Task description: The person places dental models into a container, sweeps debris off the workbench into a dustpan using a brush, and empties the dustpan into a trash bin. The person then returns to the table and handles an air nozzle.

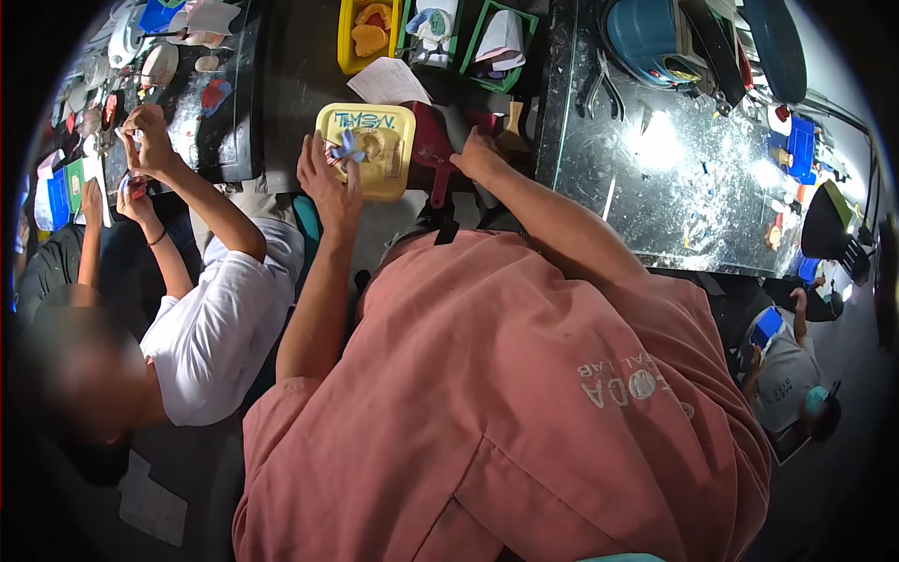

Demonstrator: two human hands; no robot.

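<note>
My left hand (331, 185) is closed at the left side of a yellow tray (398, 183), its thumb over the rim. Blue handwriting marks the tray's upper part. Inside lie a tan dental cast (373, 148) and a small blue piece (349, 147), close to my fingers. My right hand (481, 157) is curled beside a dark red dustpan (431, 140) whose handle points toward me. A grey strip (456, 126) crosses the dustpan by my fingers. What my right fingers grip is hidden.
Beyond the tray are a paper slip (389, 81), a yellow bin (346, 56) and green bins (465, 70). A dusty bench (599, 215) at right carries pliers (604, 89). At left, a person in a white shirt (211, 328) works at another bench.
</note>
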